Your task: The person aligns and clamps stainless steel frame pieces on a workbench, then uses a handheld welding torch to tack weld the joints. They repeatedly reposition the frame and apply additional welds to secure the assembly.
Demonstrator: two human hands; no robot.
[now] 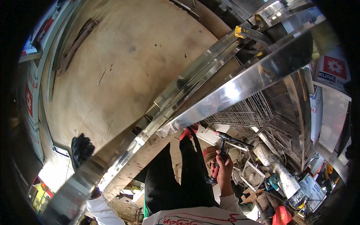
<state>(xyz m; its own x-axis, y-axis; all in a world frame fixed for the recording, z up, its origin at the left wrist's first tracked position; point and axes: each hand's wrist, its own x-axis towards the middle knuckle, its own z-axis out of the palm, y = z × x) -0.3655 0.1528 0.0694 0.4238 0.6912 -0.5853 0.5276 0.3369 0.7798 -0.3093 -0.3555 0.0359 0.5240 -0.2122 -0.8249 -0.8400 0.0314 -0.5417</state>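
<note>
My right hand [223,167] is wrapped around the handle of a TIG welding torch [222,145], held above the cluttered floor right of my legs. The torch has a reddish nozzle and a long black back cap. My left hand [82,150], in a black glove, shows beyond a long shiny metal profile [228,90]. The near end of the profile hides my left wrist and part of the palm. The gloved fingers are curled beside its edge. A black and yellow clamp [258,37] sits at the far end of the profile.
A large worn board [138,56] fills the far left, with a thin rod [101,77] on it. Wire racks [243,114], a white cylinder [279,170], a teal power tool [272,182] and a red cloth [282,215] crowd the right side.
</note>
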